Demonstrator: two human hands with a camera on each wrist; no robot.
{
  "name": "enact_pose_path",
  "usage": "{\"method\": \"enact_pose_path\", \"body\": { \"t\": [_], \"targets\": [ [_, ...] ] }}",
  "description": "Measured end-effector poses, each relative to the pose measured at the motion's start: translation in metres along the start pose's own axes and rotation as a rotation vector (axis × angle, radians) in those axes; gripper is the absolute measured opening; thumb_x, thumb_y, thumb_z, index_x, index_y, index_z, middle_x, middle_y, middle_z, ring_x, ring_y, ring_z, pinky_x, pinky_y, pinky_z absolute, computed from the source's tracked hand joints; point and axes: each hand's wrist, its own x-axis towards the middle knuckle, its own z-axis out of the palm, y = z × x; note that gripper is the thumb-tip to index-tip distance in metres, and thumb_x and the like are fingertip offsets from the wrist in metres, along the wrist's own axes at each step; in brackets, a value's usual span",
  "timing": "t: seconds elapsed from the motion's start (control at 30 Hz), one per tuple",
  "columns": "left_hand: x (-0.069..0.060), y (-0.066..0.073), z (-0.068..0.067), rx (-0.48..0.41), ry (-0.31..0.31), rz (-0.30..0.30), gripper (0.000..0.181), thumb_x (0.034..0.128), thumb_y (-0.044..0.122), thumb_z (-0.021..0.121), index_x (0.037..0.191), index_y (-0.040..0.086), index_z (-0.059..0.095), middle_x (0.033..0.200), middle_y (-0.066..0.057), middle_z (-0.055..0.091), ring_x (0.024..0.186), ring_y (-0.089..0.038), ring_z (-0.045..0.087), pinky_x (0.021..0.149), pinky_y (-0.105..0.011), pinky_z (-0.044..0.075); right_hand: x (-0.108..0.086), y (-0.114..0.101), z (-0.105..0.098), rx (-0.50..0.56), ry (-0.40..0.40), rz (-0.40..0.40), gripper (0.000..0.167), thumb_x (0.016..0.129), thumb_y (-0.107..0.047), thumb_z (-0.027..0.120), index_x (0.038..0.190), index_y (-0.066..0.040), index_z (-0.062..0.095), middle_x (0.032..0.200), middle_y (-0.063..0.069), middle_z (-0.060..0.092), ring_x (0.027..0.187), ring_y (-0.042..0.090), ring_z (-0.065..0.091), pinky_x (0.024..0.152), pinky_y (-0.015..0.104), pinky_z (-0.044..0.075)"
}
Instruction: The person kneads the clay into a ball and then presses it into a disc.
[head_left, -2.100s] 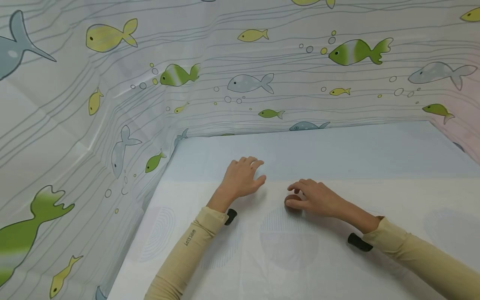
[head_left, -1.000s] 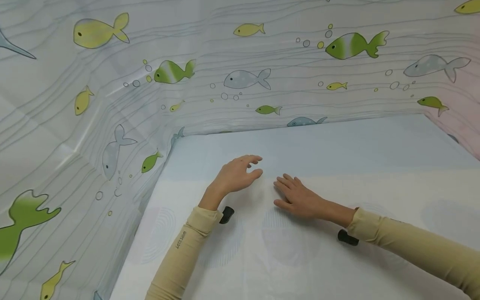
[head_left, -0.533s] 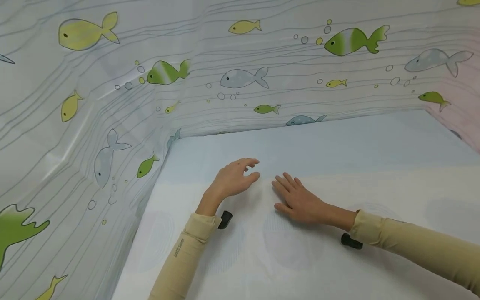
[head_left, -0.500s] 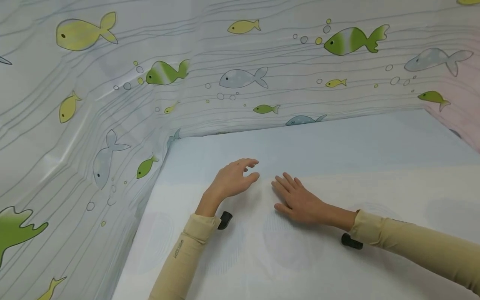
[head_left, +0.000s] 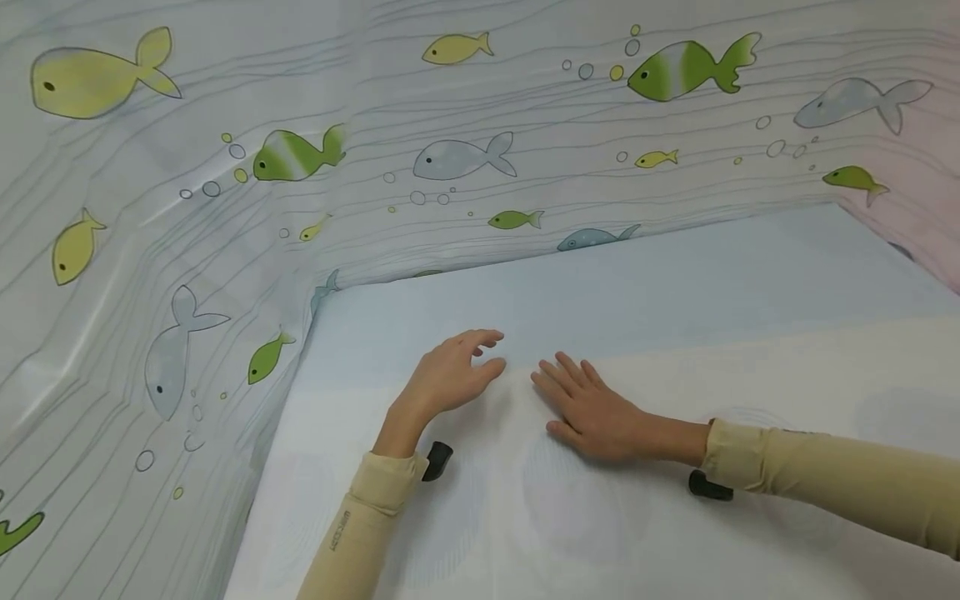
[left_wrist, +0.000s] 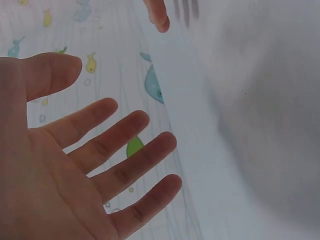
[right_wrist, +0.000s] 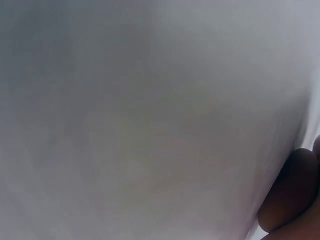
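In the head view, my left hand [head_left: 450,372] hovers above the cloth-covered table [head_left: 570,533], fingers loosely bent, holding nothing. Its spread fingers and bare palm show in the left wrist view. My right hand [head_left: 596,412] lies palm down to its right, fingers straight and spread on the cloth. No brown round object is visible in the head view now; whether one lies under the right palm cannot be seen. At the right wrist view's lower right edge is a dark brown rounded shape [right_wrist: 290,192]; whether it is a finger or an object is unclear.
A wall sheet [head_left: 360,75] printed with fish and wavy lines rises behind and left of the table. The table cloth has a pale blue band [head_left: 637,275] at the back. Small black devices [head_left: 437,461] hang below both wrists.
About two seconds ago the right hand held a brown round object; since then it has flattened onto the cloth, and the object is out of sight. The view has tilted; the left hand hardly changed.
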Motion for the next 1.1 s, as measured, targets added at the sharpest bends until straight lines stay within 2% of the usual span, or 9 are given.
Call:
{"method": "enact_pose_path", "body": {
  "t": [0.33,0.63,1.1],
  "targets": [
    [0.000,-0.007,-0.007,0.001,-0.025,-0.022,0.046,0.0962,0.043,0.052,0.139,0.026,0.057,0.137,0.007,0.059,0.121,-0.021,0.059,0.094,-0.047,0.049,0.003,-0.004,0.003,-0.090,0.017,-0.005,0.067,0.103,-0.038,0.045,0.158,-0.008,0.022,0.164,0.017,0.017,0.151,0.039,0.006,0.117,0.063,0.011],
    [0.003,-0.012,-0.011,0.006,-0.031,-0.033,0.046,0.0961,0.043,0.052,0.139,0.027,0.057,0.135,0.007,0.060,0.120,-0.019,0.059,0.095,-0.047,0.049,0.007,-0.003,0.006,-0.149,0.025,0.004,0.064,0.103,-0.040,0.044,0.158,-0.015,0.025,0.164,0.017,0.017,0.152,0.038,0.006,0.115,0.066,0.010],
    [0.003,-0.016,-0.016,-0.002,-0.037,-0.042,0.046,0.0957,0.042,0.051,0.139,0.027,0.057,0.137,0.008,0.058,0.120,-0.018,0.059,0.096,-0.047,0.048,0.011,-0.002,0.007,-0.163,0.013,-0.003,0.062,0.103,-0.042,0.044,0.158,-0.018,0.028,0.164,0.020,0.015,0.152,0.037,0.009,0.114,0.068,0.011]
  ]
}}
